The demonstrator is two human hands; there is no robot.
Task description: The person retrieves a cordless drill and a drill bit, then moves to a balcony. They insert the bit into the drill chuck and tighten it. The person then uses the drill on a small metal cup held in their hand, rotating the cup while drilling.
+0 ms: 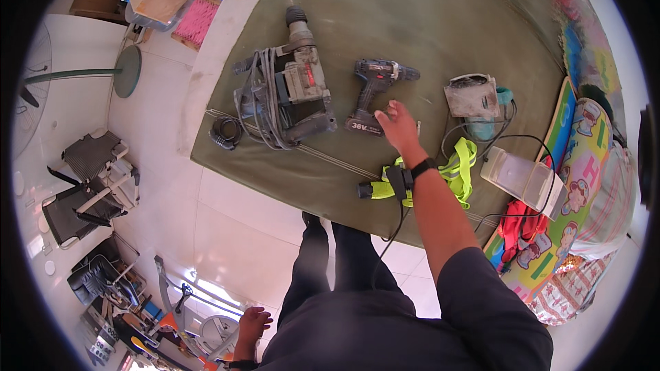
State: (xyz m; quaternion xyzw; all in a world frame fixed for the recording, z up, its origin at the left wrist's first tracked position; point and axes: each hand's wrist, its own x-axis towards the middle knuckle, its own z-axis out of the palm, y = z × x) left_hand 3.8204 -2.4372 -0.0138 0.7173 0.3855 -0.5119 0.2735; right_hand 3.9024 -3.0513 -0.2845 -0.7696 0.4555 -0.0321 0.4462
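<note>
My right hand (400, 127) hovers over the green table, just right of the battery of a black cordless drill (375, 86). Its fingers are slightly bent and apart, with nothing in them. The drill lies on its side, its chuck pointing right. Down by my left side hangs my left hand (254, 323), its fingers loosely curled, apart and holding nothing. To the left of the drill lies a large, dusty rotary hammer (302, 82) with a long bit, its cord coiled over it. A dusty grey and teal power tool (474, 99) lies on the right.
The green-covered table (412, 14) fills the area before me. Under my right wrist bunches a neon yellow strap (460, 172), near a clear plastic box (515, 175). A black coiled cable (225, 132) sits at the left edge. Folding chairs (93, 178) stand left on the floor.
</note>
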